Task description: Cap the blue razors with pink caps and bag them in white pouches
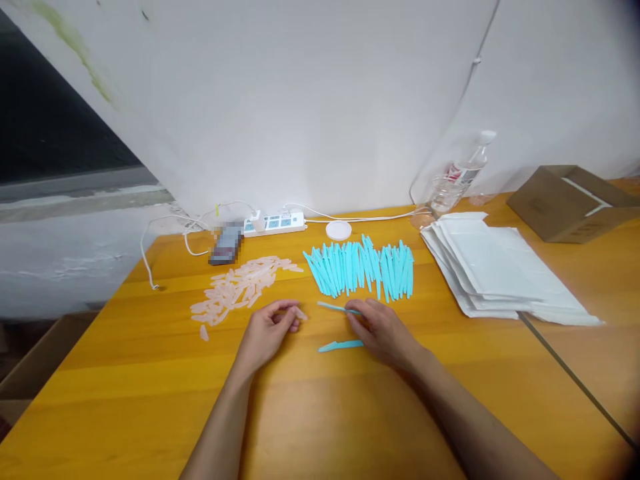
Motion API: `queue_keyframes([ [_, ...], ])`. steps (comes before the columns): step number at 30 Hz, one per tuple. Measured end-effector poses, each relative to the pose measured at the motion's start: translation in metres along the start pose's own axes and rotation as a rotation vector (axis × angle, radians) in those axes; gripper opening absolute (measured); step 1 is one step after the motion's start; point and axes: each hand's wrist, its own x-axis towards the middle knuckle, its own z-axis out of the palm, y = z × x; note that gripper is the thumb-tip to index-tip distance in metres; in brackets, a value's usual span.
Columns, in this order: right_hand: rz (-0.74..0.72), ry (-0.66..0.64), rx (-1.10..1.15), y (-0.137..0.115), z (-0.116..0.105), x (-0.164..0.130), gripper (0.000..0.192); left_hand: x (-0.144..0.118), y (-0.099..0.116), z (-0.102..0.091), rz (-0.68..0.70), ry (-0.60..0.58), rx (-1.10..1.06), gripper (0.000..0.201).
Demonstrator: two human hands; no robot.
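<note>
My left hand (270, 331) rests on the wooden table (150, 400) and pinches a small clear pink cap (301, 313) between its fingertips. My right hand (381, 329) holds a thin turquoise stick (334, 307) that points left toward the cap. A second turquoise stick (340, 346) lies flat on the table just under the right hand. Behind the hands is a row of several turquoise sticks (361, 268). A heap of several clear pink caps (240, 288) lies to the left of that row.
A stack of white pouches (500, 273) lies at the right, a cardboard box (570, 201) behind it. By the wall sit a plastic bottle (457, 177), a white round lid (339, 230), a power strip (275, 223) with cables and a phone (226, 245).
</note>
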Motion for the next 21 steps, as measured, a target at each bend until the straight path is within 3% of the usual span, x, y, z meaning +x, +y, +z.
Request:
queue_keyframes([
  [2,0.025,-0.005,0.039,-0.001,0.000,0.000,0.023,-0.007,-0.004,0.005,-0.125,0.055,-0.229,0.042],
  [5,-0.041,0.014,0.063,0.000,0.000,0.000,0.028,-0.008,-0.010,0.007,-0.184,0.088,-0.340,0.046],
  [11,-0.170,0.014,0.025,0.005,0.003,0.001,0.030,-0.006,-0.015,0.009,-0.180,0.090,-0.312,0.045],
  [21,-0.140,-0.014,0.061,0.007,0.006,0.001,0.032,-0.011,-0.013,0.017,-0.184,0.045,-0.250,0.042],
])
